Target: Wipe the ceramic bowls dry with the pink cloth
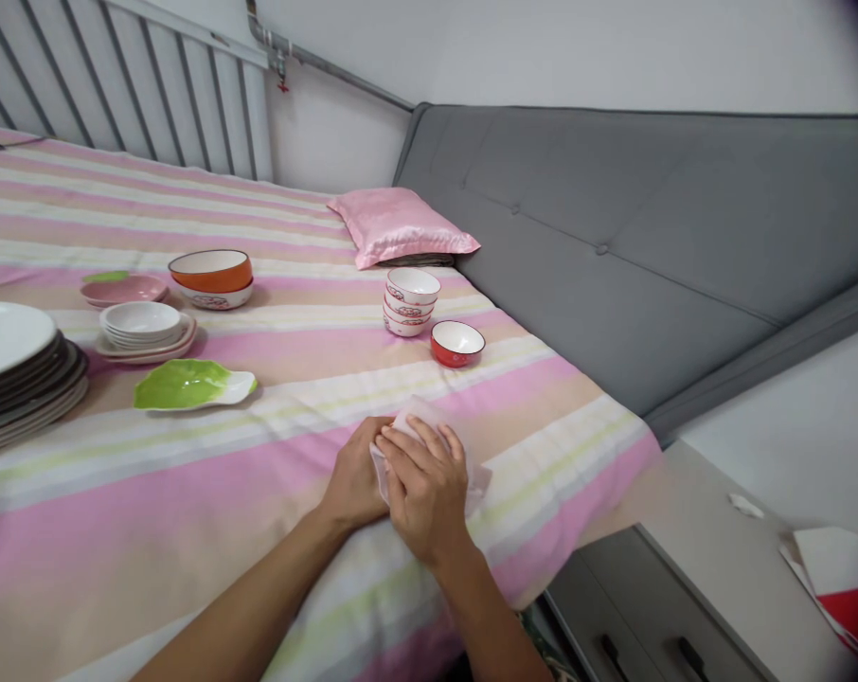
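Observation:
At the bed's front edge, my left hand (358,475) curls around a thin, whitish see-through cloth (476,488), its fingers mostly hidden. My right hand (427,485) lies over it from above, fingers bent and pressed onto the cloth. Whether something else sits inside the cloth is hidden by both hands. Just beyond them stands a small red bowl (455,345) with a white inside. Left of that bowl is a stack of several small white bowls (409,303) with red patterns.
On the striped bedsheet (259,530) at left are a plate stack (27,398), a green leaf-shaped dish (187,384), small white dishes (141,322), pink dishes (127,289) and an orange bowl (212,273). A pink pillow (404,225) rests by the grey headboard (614,218). A nightstand (685,511) stands right.

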The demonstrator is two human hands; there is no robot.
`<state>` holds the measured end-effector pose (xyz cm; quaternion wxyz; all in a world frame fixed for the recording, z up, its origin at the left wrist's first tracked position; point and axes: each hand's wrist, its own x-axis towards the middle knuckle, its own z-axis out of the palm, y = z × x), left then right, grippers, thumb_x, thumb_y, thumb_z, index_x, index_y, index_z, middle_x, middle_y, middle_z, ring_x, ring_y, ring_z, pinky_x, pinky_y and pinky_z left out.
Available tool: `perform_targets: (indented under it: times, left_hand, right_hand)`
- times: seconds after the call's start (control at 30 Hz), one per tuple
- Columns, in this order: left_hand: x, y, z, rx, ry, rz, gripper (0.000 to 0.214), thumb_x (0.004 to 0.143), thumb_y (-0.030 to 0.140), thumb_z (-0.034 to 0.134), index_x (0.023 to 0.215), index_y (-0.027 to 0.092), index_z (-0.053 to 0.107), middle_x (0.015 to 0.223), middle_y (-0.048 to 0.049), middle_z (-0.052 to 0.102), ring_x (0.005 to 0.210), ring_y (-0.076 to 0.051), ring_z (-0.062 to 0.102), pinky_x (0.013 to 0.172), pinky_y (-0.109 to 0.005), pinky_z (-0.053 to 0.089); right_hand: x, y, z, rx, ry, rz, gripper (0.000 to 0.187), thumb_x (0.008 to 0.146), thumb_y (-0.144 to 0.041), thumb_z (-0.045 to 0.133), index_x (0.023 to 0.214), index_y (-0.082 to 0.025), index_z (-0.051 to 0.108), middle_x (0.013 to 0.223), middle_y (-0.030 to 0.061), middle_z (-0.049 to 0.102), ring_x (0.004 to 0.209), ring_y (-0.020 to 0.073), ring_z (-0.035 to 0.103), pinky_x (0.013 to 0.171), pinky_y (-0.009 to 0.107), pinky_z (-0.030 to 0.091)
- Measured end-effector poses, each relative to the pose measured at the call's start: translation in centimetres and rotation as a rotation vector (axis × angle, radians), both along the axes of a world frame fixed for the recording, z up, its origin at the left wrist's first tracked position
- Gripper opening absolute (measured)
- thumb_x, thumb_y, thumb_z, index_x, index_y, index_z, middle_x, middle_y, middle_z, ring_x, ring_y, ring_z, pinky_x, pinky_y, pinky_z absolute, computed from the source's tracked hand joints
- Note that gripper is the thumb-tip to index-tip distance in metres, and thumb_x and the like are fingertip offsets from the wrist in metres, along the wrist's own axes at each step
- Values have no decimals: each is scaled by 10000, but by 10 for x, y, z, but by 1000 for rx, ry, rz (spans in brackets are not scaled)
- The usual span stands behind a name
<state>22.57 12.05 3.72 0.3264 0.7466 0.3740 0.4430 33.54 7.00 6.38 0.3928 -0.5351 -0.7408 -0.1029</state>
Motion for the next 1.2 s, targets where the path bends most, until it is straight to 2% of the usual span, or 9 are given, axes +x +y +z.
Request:
perform_targets:
  times: [0.17,0.3,0.53,0.63,0.73,0.8,0.87,1.0,1.2]
  left_hand:
    - [3,-1,0,-7,31,9,485,644,268,664,1093,209,490,1040,-43,608,929,-231,609,798,-352,505]
    - [4,-2,-2,0,60,27,588,552,225,696,1102,215,486,1057,-41,598,964,-240,595,813,-353,507]
    - [5,-1,-2,6,84,28,632,539,234,700,1132,218,482,1078,-52,587,992,-250,584,848,-377,501]
    - [5,-2,-2,-8,80,24,633,543,248,700,1136,223,479,1082,-54,581,998,-255,580,837,-379,507]
    - [4,-2,-3,-22,80,21,645,537,242,701,1141,227,476,1085,-52,576,1002,-256,577,836,-377,507]
    - [3,-2,-3,-24,82,18,655,529,225,701,1143,229,474,1082,-46,574,1001,-254,575,850,-378,499]
    - [2,-1,-4,-25,81,16,661,523,206,697,1144,231,470,1080,-41,572,997,-250,574,860,-377,491]
    - [1,0,-6,-29,81,24,656,517,195,689,1133,227,469,1078,-41,572,992,-252,574,873,-387,481]
    - [0,-1,-6,-28,76,28,633,518,202,682,1116,217,475,1070,-44,578,986,-260,580,879,-399,475]
  right_hand:
    - [17,5,10,-77,75,13,284,865,-199,491,1076,-265,669,1181,1,670,1199,236,521,1047,433,308]
    - [34,15,11,-152,301,18,282,877,-240,471,1059,-242,687,1161,44,670,1163,220,548,1018,406,381]
    - [57,36,-9,-372,1055,130,265,861,-348,506,947,-215,718,1038,45,714,1053,213,617,974,367,433]
    - [56,41,-11,-517,1395,190,243,803,-388,583,871,-197,716,926,43,731,938,226,653,879,356,481]
    - [52,44,-11,-638,1611,257,254,761,-426,617,807,-194,707,839,39,729,836,228,668,780,338,508]
    - [50,44,-13,-621,1634,253,259,762,-431,610,819,-196,705,867,35,728,851,225,666,788,331,505]
    - [50,43,-17,-527,1559,202,264,787,-416,576,863,-198,705,935,34,726,914,224,655,841,337,489]
    - [51,38,-20,-341,1235,130,320,854,-355,448,939,-181,702,1029,53,710,1033,219,618,967,365,426]
    - [47,27,-12,-233,914,87,335,907,-348,406,1023,-188,676,1095,73,687,1063,206,604,970,373,434]
